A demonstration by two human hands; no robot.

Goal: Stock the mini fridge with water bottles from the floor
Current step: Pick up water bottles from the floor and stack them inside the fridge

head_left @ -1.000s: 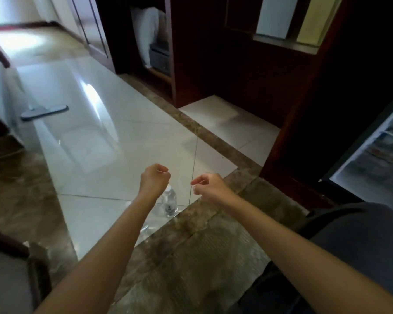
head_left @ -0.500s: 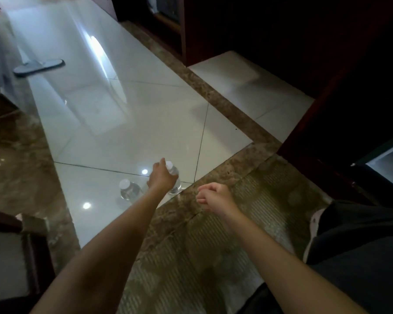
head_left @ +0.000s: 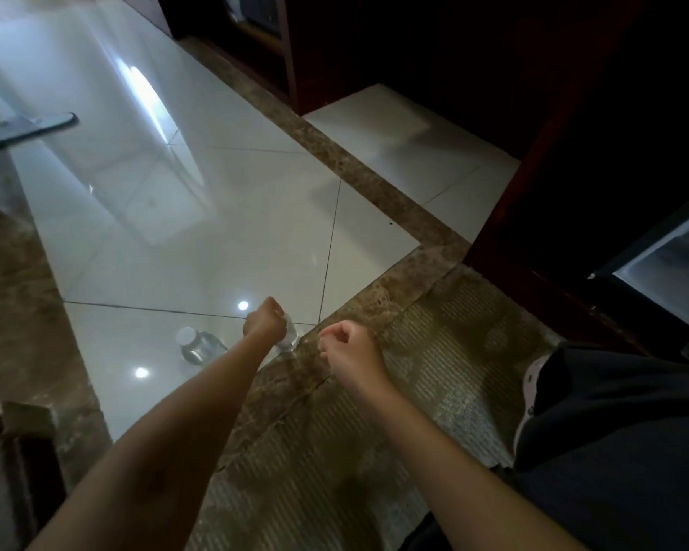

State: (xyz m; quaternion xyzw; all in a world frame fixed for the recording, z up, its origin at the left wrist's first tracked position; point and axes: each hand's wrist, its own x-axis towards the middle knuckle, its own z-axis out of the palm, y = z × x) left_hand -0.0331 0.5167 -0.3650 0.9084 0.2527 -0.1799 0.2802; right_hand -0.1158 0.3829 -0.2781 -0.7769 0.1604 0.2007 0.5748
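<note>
Two clear water bottles with white caps stand on the white floor tiles. My left hand (head_left: 264, 323) is closed around the top of the nearer water bottle (head_left: 289, 339), hiding its cap and neck; its base rests at the tile's edge. The second water bottle (head_left: 198, 345) stands free just left of my left wrist. My right hand (head_left: 350, 351) hovers to the right over the brown marble strip, fingers loosely curled, holding nothing. The mini fridge (head_left: 669, 256) shows at the right edge with its door open and a lit interior.
A dark wooden cabinet (head_left: 573, 125) rises between the tiles and the fridge. A grey flat mop head (head_left: 28, 129) lies on the far left of the floor. A dark furniture corner (head_left: 17, 451) sits at bottom left. My dark-clothed knee (head_left: 621, 451) fills the bottom right.
My left hand has dropped from above the bottle onto its top and closed on it. The view has tilted downward, and my right hand has stayed beside it.
</note>
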